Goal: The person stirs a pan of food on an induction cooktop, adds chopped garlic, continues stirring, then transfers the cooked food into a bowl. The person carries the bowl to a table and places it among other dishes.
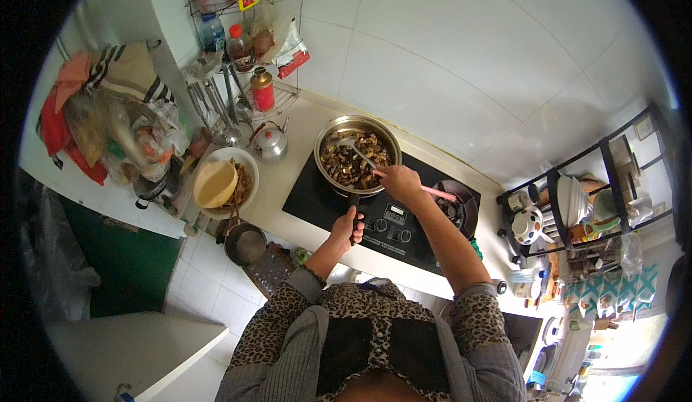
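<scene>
A deep metal pan [358, 120] stands on the left side of a black two-burner cooktop [303, 199], holding dark brown chopped food [346, 167]. My left hand [347, 226] is closed around the pan's black handle [354, 205]. Over the pan's right rim, my right hand [401, 183] grips a spatula or ladle with a pink handle [439, 192]; its metal head lies among the food. What the food is cannot be told for certain. At the right burner sits a dark pan or burner grate [466, 203], partly behind my right forearm.
Left of the cooktop are a small metal kettle [271, 143] and a white bowl [253, 165] with brown food and a yellowish bowl [215, 185]. A saucepan [245, 244] is below. Utensils and a wire rack [286, 99] stand behind; a black dish rack [557, 207] stands right.
</scene>
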### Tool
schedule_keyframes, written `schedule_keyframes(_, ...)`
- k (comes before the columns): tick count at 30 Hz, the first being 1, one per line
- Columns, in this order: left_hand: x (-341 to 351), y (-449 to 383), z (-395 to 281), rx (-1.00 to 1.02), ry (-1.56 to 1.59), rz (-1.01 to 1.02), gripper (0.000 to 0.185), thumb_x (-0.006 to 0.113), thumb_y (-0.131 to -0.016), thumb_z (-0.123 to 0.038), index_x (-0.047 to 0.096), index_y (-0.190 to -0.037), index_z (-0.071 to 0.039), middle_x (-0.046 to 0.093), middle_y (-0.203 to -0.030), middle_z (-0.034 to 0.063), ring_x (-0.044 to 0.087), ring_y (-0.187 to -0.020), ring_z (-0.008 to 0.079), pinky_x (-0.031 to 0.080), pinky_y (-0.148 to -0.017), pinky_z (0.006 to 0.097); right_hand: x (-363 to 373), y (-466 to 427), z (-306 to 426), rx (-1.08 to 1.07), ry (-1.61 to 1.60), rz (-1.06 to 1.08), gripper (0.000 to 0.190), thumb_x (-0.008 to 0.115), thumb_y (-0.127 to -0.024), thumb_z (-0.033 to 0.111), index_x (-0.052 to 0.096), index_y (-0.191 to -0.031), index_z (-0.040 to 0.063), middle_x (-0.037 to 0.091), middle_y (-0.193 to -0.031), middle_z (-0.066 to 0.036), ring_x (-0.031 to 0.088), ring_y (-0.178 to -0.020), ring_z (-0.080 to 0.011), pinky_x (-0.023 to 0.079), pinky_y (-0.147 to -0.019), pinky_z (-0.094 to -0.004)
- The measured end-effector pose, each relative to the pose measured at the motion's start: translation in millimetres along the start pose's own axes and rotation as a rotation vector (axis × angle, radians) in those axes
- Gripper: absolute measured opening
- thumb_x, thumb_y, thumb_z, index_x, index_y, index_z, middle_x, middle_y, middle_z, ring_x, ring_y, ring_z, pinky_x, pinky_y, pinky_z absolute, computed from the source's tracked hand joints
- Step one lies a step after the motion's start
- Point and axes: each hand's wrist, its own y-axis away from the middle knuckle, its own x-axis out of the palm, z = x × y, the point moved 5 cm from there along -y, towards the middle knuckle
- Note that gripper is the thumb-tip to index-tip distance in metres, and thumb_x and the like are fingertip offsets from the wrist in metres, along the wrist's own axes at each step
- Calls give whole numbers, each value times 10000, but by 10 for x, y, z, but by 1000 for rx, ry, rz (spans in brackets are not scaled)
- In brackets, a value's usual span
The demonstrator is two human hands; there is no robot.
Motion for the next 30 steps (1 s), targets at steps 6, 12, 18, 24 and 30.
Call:
schedule_keyframes(6,21,10,15,3,4,-34,424,538,-964,-538,505,-1001,-117,448,-628,-19,383,-460,93,302,-398,252,-767,580,64,-182,464,131,316,545,-951,244,625,-1256,233,702,-808,-82,711,-745,-241,547,-604,-377)
schedule_keyframes(12,-13,-36,16,-3,21,-5,418,550,-959,-535,504,-994,-120,457,-627,-11,379,-445,95,300,-392,252,-1213,892,-188,-100,361,220,209,580,-920,276,733,-1015,171,715,-870,-125,709,-779,-295,559,-661,-419)
schedule_keyframes(18,42,-18,18,-10,-9,16,434,543,-956,-551,502,-998,-121,463,-630,-10,380,-448,96,309,-406,256,-723,702,-270,-53,340,219,210,563,-920,254,728,-1012,164,725,-951,-105,711,-902,-296,572,-689,-452)
schedule_keyframes(24,32,-9,13,-13,-9,19,467,571,-923,-582,517,-1008,-125,448,-623,-26,376,-462,92,308,-419,258,-200,447,-166,74,86,120,305,574,-894,223,675,-1182,233,716,-973,-121,693,-918,-321,551,-759,-463)
schedule_keyframes(30,-4,-17,8,-8,4,-29,443,552,-949,-558,502,-1007,-122,469,-629,-10,388,-457,99,319,-416,266,-92,719,6,8,110,145,333,577,-840,166,670,-1158,132,712,-962,-149,699,-899,-326,560,-755,-456)
